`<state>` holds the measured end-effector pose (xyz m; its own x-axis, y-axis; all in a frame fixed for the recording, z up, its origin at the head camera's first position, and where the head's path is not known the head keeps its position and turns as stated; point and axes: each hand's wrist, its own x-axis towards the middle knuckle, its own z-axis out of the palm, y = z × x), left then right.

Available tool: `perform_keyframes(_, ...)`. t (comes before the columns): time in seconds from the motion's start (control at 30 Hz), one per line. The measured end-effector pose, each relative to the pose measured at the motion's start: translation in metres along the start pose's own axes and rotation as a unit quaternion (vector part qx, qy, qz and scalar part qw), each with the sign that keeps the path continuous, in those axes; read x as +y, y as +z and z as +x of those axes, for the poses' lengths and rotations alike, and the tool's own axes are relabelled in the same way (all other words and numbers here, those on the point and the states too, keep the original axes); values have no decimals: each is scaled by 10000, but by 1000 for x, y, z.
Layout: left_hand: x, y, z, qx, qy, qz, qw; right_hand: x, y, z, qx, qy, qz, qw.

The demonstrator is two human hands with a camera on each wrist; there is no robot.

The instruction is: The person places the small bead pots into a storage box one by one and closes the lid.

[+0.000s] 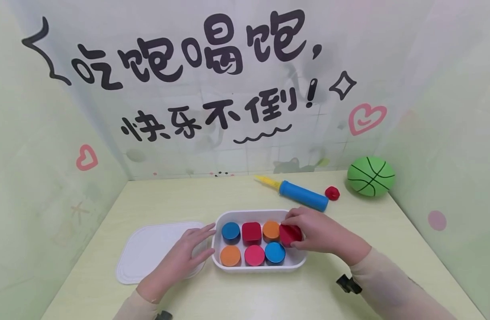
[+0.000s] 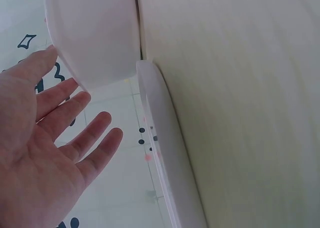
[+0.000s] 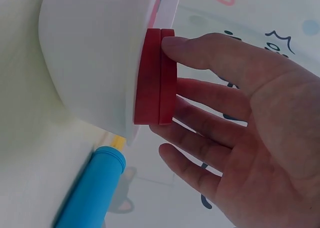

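Note:
My right hand (image 1: 314, 229) pinches a short, round red box (image 3: 155, 78) with a seam around its side, thumb on one side and fingers on the other. It is at the right end of a white rectangular container (image 1: 264, 269), jutting above the rim in the right wrist view. Inside stand several small tubs: a blue one (image 1: 230, 232), a squarish red one (image 1: 251, 232), orange ones (image 1: 230, 255) and a pinkish-red one (image 1: 254, 255). My left hand (image 1: 182, 255) has its fingers spread, fingertips right at the container's left rim.
A flat white lid (image 1: 145, 249) lies left of the container, partly under my left forearm. Behind the container lie a blue pump (image 1: 304, 195) with a yellow nozzle and a small red piece (image 1: 332, 193). A green ball (image 1: 371, 176) sits at the back right corner, against the printed cloth walls.

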<state>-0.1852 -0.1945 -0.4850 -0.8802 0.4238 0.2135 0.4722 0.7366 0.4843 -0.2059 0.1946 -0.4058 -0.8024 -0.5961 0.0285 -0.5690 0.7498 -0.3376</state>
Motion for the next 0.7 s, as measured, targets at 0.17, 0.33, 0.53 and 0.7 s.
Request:
perform_keyframes(0.17,1,0,0,-21,-48,-16,10000,0,3,1,-10,40,-62,10000)
perform_keyframes(0.33,2,0,0,-31,-93,-10,10000,2,6,3,18,3,-109,9999)
perform_keyframes(0.53,2,-1,1,-37,-86,-12,10000,4,10,6,-13,164,-90,9998)
perform_keyframes(0.7,3,-1,1,-55,-126,-26,9999,7,14,7,-102,252,-91,9996)
